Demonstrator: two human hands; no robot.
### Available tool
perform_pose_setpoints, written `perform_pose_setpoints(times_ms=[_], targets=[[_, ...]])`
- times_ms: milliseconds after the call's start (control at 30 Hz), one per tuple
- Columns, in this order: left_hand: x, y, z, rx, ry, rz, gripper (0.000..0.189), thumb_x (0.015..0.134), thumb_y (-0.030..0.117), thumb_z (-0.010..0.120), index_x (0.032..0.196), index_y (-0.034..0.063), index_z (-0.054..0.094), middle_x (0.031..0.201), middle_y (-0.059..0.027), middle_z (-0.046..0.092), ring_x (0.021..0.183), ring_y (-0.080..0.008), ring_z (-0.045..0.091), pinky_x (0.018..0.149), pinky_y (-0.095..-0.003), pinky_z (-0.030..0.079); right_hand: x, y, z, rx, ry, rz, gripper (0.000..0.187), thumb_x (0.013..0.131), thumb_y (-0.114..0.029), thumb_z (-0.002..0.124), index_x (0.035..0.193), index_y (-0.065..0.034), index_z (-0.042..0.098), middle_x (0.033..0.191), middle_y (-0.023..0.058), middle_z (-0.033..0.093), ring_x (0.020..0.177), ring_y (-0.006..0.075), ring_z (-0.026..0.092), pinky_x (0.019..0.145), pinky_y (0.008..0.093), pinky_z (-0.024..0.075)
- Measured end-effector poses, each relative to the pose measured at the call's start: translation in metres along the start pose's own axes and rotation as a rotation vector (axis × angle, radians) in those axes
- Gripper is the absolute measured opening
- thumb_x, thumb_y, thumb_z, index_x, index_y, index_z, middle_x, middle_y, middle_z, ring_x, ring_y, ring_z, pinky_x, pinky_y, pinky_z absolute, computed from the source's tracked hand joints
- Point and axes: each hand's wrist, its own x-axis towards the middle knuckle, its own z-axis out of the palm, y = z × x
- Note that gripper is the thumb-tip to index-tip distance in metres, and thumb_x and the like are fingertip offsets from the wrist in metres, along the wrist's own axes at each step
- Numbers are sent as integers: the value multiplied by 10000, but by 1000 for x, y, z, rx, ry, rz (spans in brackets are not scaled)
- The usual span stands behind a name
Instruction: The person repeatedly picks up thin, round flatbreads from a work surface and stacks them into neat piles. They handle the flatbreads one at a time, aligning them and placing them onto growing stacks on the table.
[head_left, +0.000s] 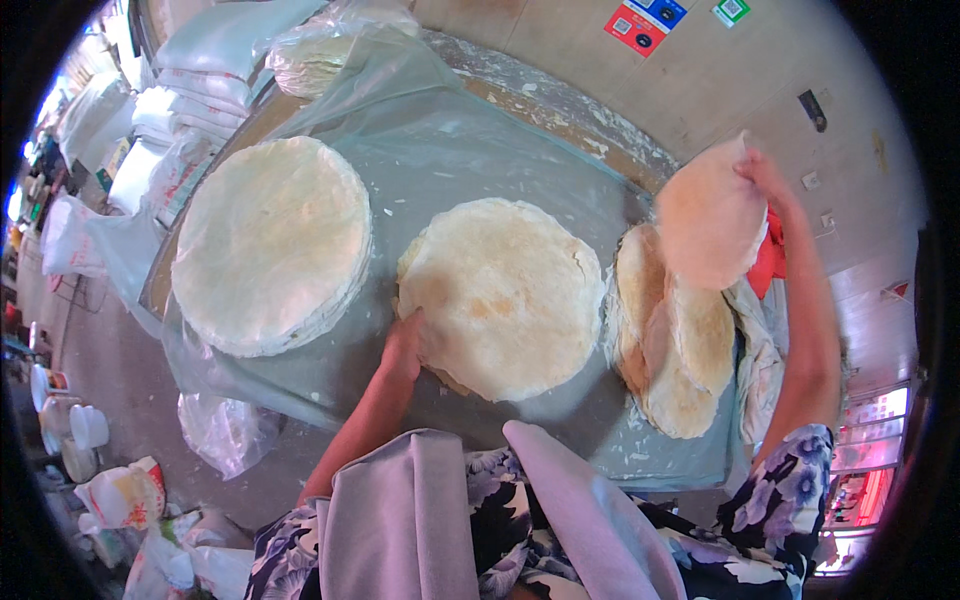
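Note:
My right hand (756, 174), raised at the right, grips the upper edge of a thin round flatbread (709, 217), which hangs blurred over a pile of folded flatbreads (697, 337) at the table's right end. My left hand (405, 346) touches the lower left edge of the middle stack of flatbreads (510, 292); whether its fingers pinch the edge cannot be told. To the left lies a taller, paler stack of round flatbreads (270, 240).
A plastic sheet (420, 142) covers the table. Bagged flatbreads (311, 64) stand at its far left corner, beside piled white sacks (202, 82). A cloth (757, 367) and a red bag (766, 259) are at the right, near the wall (750, 82). Tubs and bags stand on the floor at left.

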Motion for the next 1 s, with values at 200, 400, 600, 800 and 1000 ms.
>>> perform_pose_setpoints(times_ms=[200,400,600,800,1000], targets=[[-16,22,1,-32,1,-55,348,908,232,463,1161,-4,497,1047,-143,600,893,-257,608,779,-392,505,-66,-113,116,189,-272,-432,135,819,-131,530,710,-54,548,665,-17,513,622,72,471,540,243,392],[-46,19,28,39,81,54,242,907,176,441,1045,6,545,929,-121,640,757,-227,640,653,-334,538,-204,-150,326,248,-480,-431,394,881,-402,432,797,-59,607,766,146,629,689,278,598,658,390,475],[-50,11,14,-141,-90,-15,304,923,162,361,1126,-11,506,1084,-148,593,957,-266,593,830,-396,486,-252,-176,351,195,-438,-611,151,800,-152,449,835,-68,570,801,175,609,761,345,596,625,426,472],[-57,9,8,-201,-256,-61,339,917,214,365,1156,14,501,1141,-119,561,1042,-263,536,902,-427,419,-267,-200,329,-99,-392,-586,134,773,-111,503,900,-76,529,816,157,593,750,342,585,618,429,463],[-57,15,0,174,-401,116,362,920,256,385,1177,14,467,1080,-134,570,937,-256,578,798,-370,471,-310,-224,333,68,-424,-406,437,776,-232,600,1113,5,453,891,181,550,909,351,521,746,430,429]])
